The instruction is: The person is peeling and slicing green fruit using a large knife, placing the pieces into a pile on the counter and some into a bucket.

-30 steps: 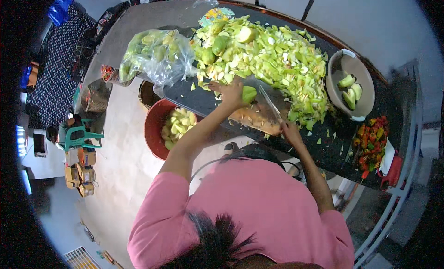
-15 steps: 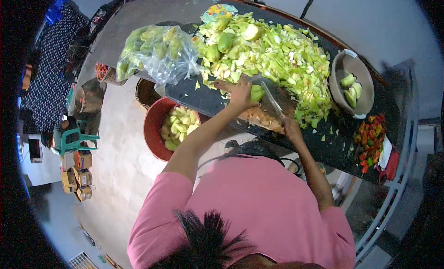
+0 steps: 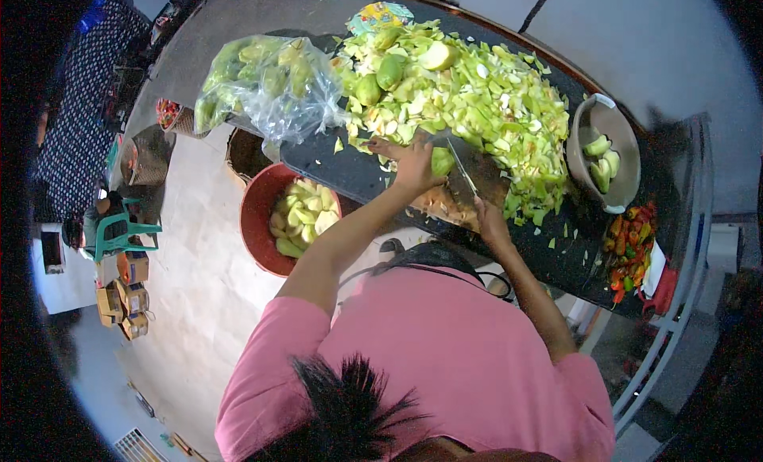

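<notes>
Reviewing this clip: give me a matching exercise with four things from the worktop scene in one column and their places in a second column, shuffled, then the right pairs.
Things:
1. knife
2. red tub of peeled fruit
3. clear bag of green fruit
4. grey bowl

Places:
A. on the floor below the near edge of the dark table
B. on the table's right end, beside the red and orange peppers
C. in the right hand, blade over the cutting board
D. on the table's left end, beside the heap of green cuttings

Pairs: 1-C, 2-A, 3-D, 4-B
</notes>
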`<state>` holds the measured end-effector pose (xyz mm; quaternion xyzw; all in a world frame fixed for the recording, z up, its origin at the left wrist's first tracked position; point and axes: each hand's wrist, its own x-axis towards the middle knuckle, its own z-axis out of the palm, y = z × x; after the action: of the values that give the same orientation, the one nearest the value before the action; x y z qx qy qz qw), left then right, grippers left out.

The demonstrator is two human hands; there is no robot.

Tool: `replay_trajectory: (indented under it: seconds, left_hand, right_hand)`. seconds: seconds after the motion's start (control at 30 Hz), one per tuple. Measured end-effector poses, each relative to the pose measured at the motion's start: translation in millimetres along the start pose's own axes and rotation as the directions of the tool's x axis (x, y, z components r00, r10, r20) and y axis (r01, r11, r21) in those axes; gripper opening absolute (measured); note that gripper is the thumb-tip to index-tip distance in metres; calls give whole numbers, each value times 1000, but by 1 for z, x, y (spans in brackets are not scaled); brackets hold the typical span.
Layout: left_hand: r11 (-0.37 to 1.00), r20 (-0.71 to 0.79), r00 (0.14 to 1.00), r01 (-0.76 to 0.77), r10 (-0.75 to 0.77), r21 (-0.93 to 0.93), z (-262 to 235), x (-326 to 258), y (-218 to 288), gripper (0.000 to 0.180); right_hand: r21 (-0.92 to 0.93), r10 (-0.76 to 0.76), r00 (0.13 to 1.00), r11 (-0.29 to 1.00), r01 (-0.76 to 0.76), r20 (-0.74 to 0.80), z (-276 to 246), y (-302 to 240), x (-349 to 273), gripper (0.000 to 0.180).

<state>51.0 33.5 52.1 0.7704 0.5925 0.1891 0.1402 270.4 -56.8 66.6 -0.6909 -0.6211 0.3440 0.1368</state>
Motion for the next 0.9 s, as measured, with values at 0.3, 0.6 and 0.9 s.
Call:
replay_trajectory:
  seconds: [0.3,0.6,0.9]
  left_hand:
    - [999,-62,997,-37,37,8,12,-1,-6,79]
    - [999,-5,1000,5,-5,-41,6,-4,5,74]
    - [992,0,1000,18,-19,-124,8,-3,-2,74]
  right_hand:
    - [72,-7,982,997,-7,191,-2,-3,32,63]
    - [101,-71,994,993,62,88,26,-6,75,63]
    - [228,-118,993,967,112,9,27,-11,64,64]
